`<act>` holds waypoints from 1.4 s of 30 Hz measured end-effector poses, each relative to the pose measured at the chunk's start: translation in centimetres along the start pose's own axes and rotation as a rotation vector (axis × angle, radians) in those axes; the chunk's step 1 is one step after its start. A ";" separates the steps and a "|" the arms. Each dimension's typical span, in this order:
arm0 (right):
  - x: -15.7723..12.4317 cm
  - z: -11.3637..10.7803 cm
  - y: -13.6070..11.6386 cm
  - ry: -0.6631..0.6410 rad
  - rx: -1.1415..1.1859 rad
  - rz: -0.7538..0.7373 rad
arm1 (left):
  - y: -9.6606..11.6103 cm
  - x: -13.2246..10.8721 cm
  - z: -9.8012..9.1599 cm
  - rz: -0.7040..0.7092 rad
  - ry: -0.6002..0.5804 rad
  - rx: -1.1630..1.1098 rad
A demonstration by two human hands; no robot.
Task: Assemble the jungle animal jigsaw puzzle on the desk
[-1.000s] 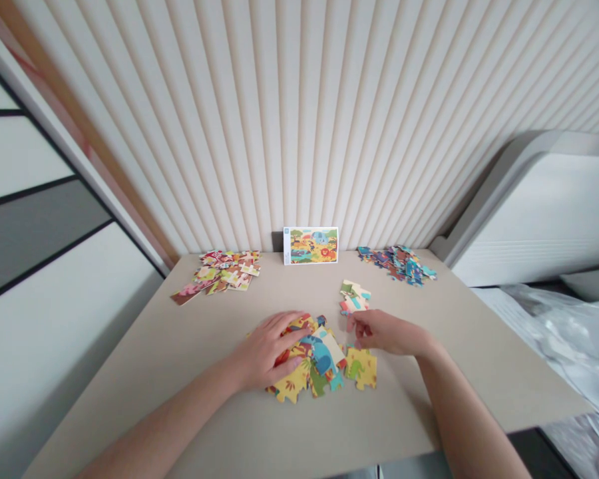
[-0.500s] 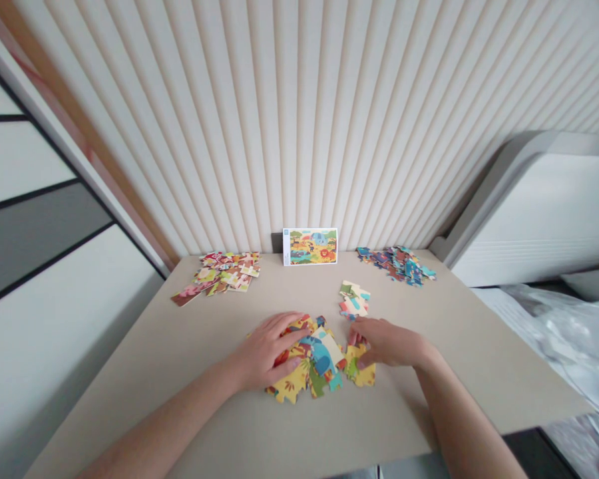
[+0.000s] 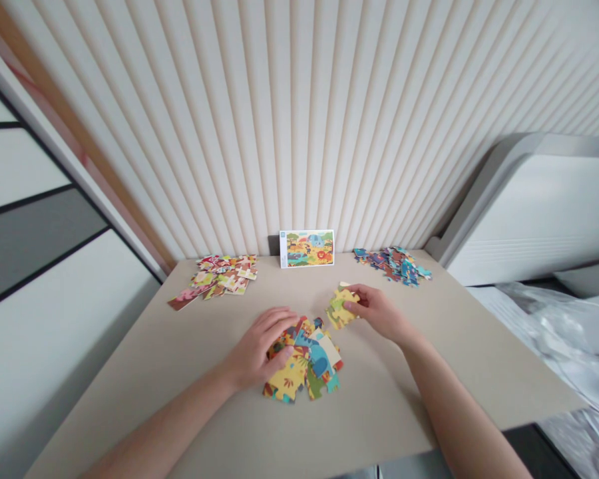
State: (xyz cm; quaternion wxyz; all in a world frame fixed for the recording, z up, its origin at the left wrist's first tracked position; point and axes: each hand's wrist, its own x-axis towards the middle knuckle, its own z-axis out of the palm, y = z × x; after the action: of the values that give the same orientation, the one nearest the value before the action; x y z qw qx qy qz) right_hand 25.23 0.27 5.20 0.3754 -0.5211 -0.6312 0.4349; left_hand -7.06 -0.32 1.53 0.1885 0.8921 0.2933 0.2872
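Note:
My left hand (image 3: 260, 349) rests on the left side of a pile of jigsaw pieces (image 3: 320, 362), fingers apart and nothing gripped. The pile shows yellow, blue, green and red parts. To its upper right, my right hand (image 3: 379, 311) pinches a yellow and green jigsaw piece (image 3: 339, 310) between thumb and fingers. That piece is over the small group of loose pieces, which it and the hand mostly hide. Whether it touches them I cannot tell.
A picture card (image 3: 307, 249) with animals stands upright at the back of the table (image 3: 204, 426). Reddish and cream jigsaw pieces (image 3: 227, 274) lie at the back left, dark blue ones (image 3: 402, 265) at the back right. A pleated wall (image 3: 299, 120) rises behind.
My right hand has lifted the yellow and green jigsaw piece from beside the pile and carried it up and away, over the small group. My left hand stays on the pile.

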 end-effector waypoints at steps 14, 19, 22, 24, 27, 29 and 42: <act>-0.1 8.4 0.1 0.129 0.402 0.007 | -0.5 -0.4 1.3 -0.375 0.147 -0.339; 0.6 6.5 0.0 0.214 0.473 0.018 | -1.5 -0.3 1.5 -0.472 0.225 -0.491; 0.6 6.4 -0.1 0.165 0.540 0.020 | -1.8 -0.3 1.6 -0.479 0.236 -0.549; 0.4 6.7 -0.1 0.113 0.565 0.020 | -1.8 -0.3 1.7 -0.481 0.223 -0.592; 0.2 7.2 -0.1 0.015 0.566 0.011 | -1.7 -0.3 1.8 -0.483 0.206 -0.643; 0.2 7.5 0.0 -0.027 0.552 0.006 | -1.7 -0.3 1.8 -0.483 0.201 -0.672; 0.2 8.6 0.2 -0.028 0.421 0.054 | -1.0 -0.2 2.1 -0.432 0.058 -1.049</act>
State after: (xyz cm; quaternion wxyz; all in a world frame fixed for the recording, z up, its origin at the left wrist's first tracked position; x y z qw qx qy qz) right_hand 17.31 -0.92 2.06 0.4551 -0.4418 -0.5175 0.5743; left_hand -6.35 -0.04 -0.70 0.6527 0.5907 0.2923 0.3736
